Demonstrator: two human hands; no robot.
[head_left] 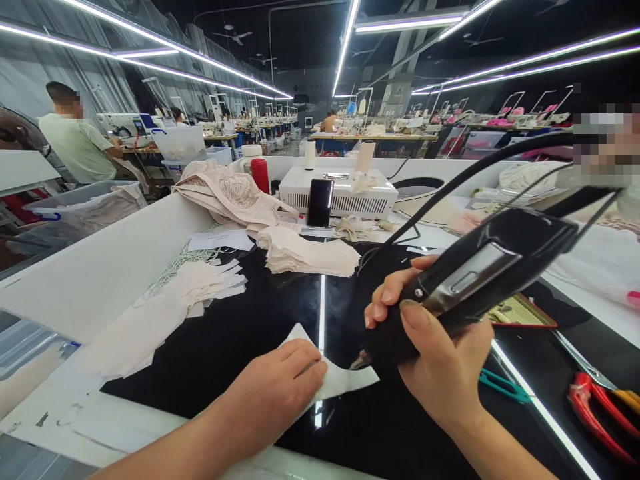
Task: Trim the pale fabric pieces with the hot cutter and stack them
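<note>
My right hand (445, 353) is wrapped round a thick black handheld power tool (480, 267) with a metal plate on its side and a cable at its rear. Its small tip points down at the edge of a cream fabric piece (345, 385); whether it touches I cannot tell. My left hand (280, 380), fingers closed together, presses that piece onto the glossy black tabletop (225, 363) and partly covers it. Farther back lies a stack of cream fabric pieces (310, 253), and to the left is a fanned pile of similar pieces (145, 317).
Red-handled scissors (595, 407), a teal plastic tool (504, 387) and a small tray (525, 312) lie at right. Behind stand a phone (320, 203), a white vented box (345, 193) and bra pieces (225, 190). A person (77, 140) sits at a sewing machine at far left.
</note>
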